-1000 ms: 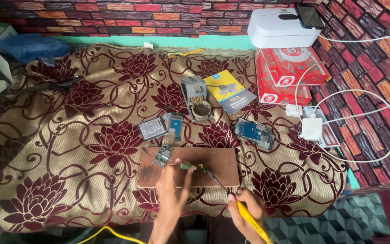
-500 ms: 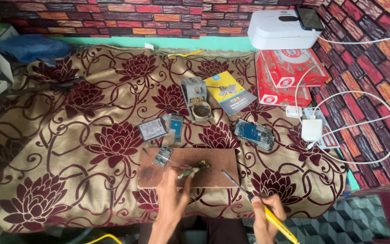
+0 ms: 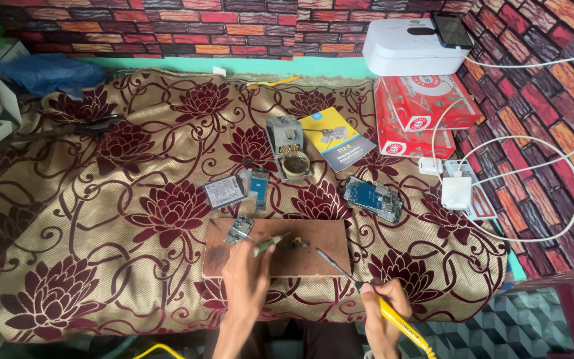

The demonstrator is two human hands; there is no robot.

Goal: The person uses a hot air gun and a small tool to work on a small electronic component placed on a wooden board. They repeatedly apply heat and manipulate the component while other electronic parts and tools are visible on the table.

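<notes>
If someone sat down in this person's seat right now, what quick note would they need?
Left hand: grip on tweezers, tips over the wooden board beside a small part.
Right hand: grip on the yellow-handled soldering iron, tip raised above the board, off the part.
Small circuit module sits at the board's far left corner; opened phone board and tip-cleaner stand lie beyond.
Done: part placed on the board. Left: iron has not yet met it.

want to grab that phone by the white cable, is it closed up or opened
Opened. The phone lies flat on the cloth with its back off, blue circuit board and inner parts showing.
</notes>
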